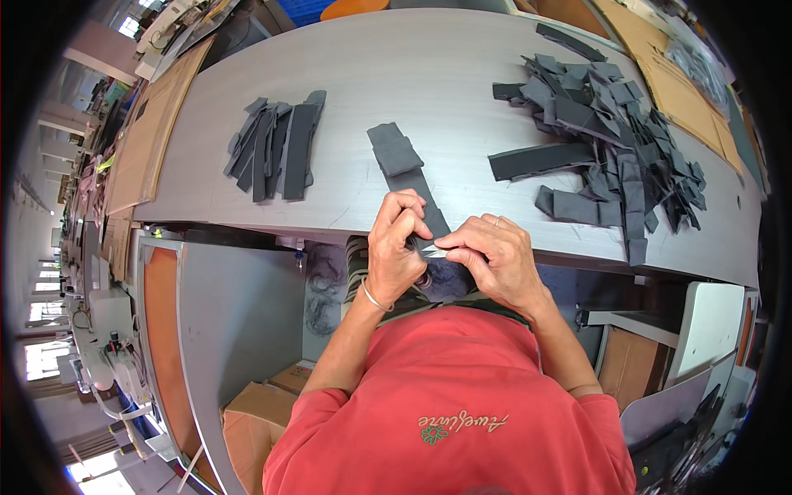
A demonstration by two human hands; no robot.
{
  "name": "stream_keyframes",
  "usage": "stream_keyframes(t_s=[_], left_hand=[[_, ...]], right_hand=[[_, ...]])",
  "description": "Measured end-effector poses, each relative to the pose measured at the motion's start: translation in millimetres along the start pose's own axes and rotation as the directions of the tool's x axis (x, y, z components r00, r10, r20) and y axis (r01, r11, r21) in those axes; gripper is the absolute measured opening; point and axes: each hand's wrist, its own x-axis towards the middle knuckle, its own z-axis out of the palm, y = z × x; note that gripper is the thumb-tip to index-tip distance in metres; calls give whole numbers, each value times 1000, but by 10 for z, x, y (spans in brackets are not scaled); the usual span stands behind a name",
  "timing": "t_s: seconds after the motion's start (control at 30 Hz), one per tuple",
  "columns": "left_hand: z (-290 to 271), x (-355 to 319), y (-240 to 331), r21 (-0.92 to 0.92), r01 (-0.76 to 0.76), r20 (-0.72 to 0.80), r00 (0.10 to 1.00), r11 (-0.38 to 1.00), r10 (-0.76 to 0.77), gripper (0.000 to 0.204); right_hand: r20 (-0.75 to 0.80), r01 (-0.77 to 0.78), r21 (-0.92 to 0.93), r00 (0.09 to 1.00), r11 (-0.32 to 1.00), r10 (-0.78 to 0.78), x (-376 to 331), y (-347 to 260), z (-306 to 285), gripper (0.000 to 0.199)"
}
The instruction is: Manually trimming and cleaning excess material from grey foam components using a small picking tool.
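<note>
My left hand [394, 246] is closed on the near end of a dark grey fabric strip [398, 153] at the table's front edge. The strip runs away from me over the tabletop, with a wider folded piece at its far end. Close beside it, my right hand [492, 257] pinches small thread snips [435, 251]; their pointed silver blades show at the strip's near end, and the rest is hidden in my fingers. Whether the blades touch the cloth I cannot tell.
A small group of dark strips [276, 148] lies on the grey table [355, 66] to the left. To the right sprawls a large tangled pile of similar strips [606, 124]. Cardboard sheets [157, 132] flank the table; a cardboard box [256, 421] stands below left.
</note>
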Motion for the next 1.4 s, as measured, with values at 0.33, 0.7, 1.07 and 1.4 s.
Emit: stream_keyframes(t_s=[0.33, 0.7, 1.07, 1.4], left_hand=[[1, -15, 41, -1, 47, 126, 991, 999, -46, 31], [-21, -28, 18, 37, 101, 133, 986, 994, -105, 29], [56, -92, -30, 190, 178, -188, 972, 966, -142, 48], [56, -194, -123, -593, 672, 289, 693, 444, -661, 25]], right_hand=[[72, 79, -94, 995, 992, -72, -4, 69, -33, 7], [113, -335, 444, 941, 831, 319, -2, 233, -57, 22], [175, -395, 568, 915, 722, 363, -99, 206, 195, 15], [-76, 30, 136, 997, 990, -20, -141, 227, 284, 23]])
